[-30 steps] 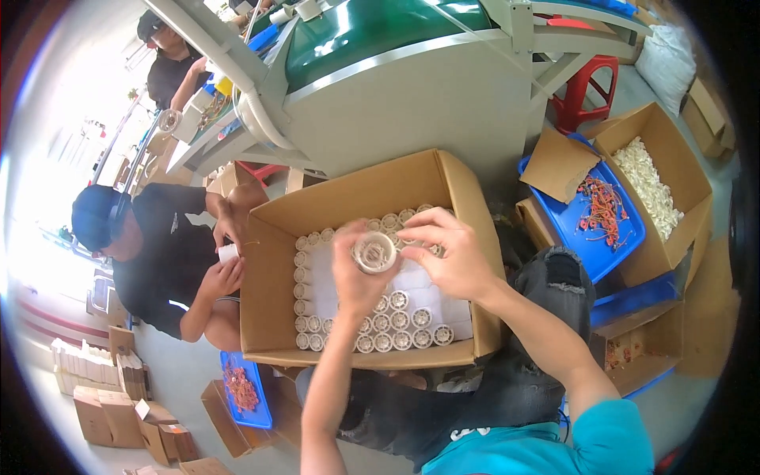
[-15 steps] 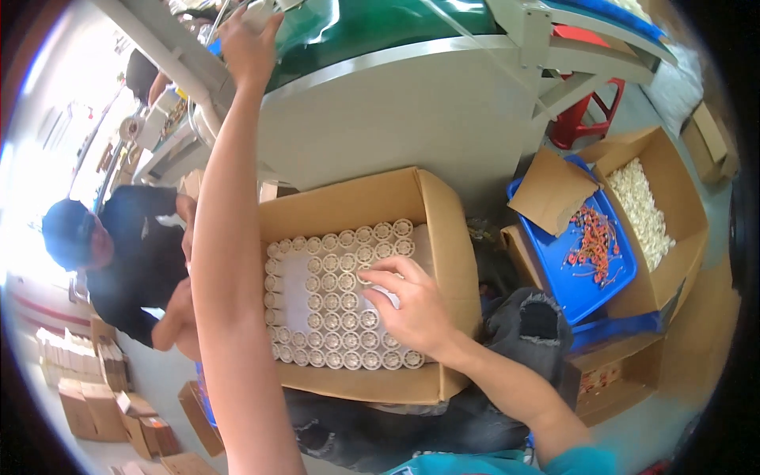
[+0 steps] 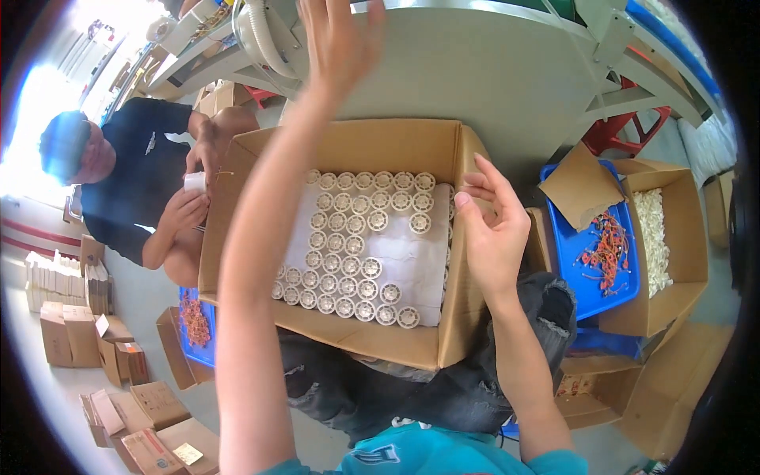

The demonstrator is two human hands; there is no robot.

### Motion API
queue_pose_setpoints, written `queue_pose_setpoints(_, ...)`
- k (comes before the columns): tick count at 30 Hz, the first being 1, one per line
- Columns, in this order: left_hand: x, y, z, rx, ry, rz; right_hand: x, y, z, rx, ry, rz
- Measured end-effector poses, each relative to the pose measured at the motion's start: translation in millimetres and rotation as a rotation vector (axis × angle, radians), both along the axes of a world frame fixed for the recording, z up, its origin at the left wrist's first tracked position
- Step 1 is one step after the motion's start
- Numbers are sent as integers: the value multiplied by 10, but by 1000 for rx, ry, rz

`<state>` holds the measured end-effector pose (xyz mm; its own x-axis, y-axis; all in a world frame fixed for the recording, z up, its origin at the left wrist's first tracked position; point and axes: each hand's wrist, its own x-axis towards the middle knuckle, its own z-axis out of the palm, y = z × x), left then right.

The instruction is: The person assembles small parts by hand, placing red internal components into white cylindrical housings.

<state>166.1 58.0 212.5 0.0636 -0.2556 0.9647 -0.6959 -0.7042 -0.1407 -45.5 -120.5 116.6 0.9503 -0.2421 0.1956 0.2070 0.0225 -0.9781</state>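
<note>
Rows of round, white plastic parts with slotted faces stand in an open cardboard box before me. A pale sheet shows between them on the right. My left arm reaches across the box, and my left hand is at the top edge of the view, beyond the far wall. It is blurred, its fingers look spread, and the fingertips are cut off; nothing shows in it. At the box's right wall is my right hand, open, fingers up and thumb apart, with nothing in it.
On the left a seated person holds a white part. A blue tray of orange-red wired pieces and a box of small white pieces stand to the right. A grey bench panel rises beyond my box.
My right hand has gone from over the white parts to the box's right wall. My left hand, earlier at a white object by the green surface, is now elsewhere and blurred. The view has shifted.
</note>
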Motion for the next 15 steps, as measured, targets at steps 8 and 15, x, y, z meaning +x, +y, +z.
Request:
queue_pose_setpoints(8, -1679, 864, -2968, 469, 960, 282, -108, 373, -87, -12, 12, 105)
queue_pose_setpoints(15, -1485, 963, -3354, 978, 1169, 399, -34, 394, -70, -35, 43, 82)
